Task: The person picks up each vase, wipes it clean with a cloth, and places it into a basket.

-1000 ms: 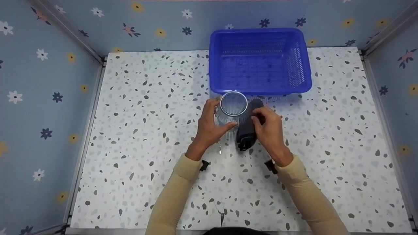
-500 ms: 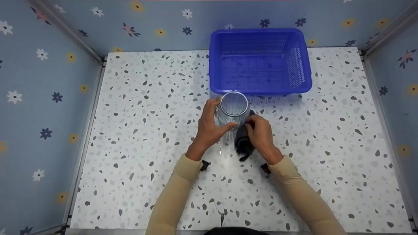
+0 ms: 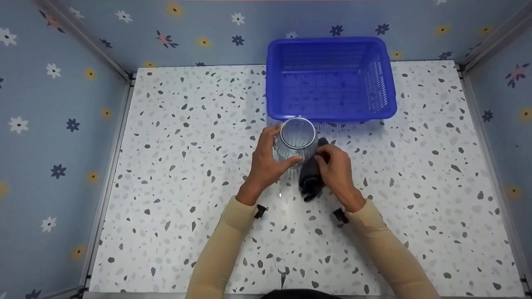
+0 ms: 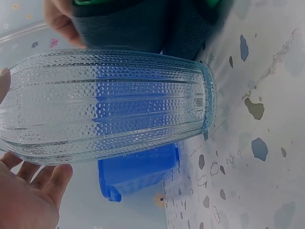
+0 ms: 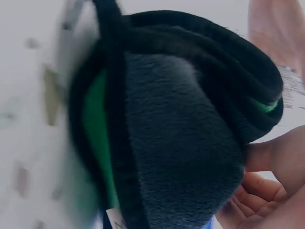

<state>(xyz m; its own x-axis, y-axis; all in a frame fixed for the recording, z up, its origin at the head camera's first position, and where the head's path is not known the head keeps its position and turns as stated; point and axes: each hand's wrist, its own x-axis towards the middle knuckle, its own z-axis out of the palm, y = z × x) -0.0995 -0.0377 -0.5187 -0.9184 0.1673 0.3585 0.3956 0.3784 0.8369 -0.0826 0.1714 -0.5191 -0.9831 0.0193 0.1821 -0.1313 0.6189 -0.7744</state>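
My left hand (image 3: 266,164) curls round a clear ribbed glass vase (image 3: 289,151), gripping it on its left side. The vase stands upright with its round mouth facing up. In the left wrist view its wall shows a dimpled pattern between the ribs. Against the vase's right side lies a folded dark grey cloth (image 3: 309,176), pinched by my right hand (image 3: 337,170). The right wrist view shows this cloth (image 5: 181,129) with black edging and a green inner face. Part of it is hidden behind the right hand's fingers.
A blue plastic basket (image 3: 328,116) with slotted walls stands just behind the vase, near the back wall. The white speckled tabletop (image 3: 187,124) spreads out on both sides. Flower-patterned panels (image 3: 58,137) enclose it left, right and back.
My right hand has shifted the cloth toward me and left along the vase, then slightly back away. The left hand and vase stay in place.
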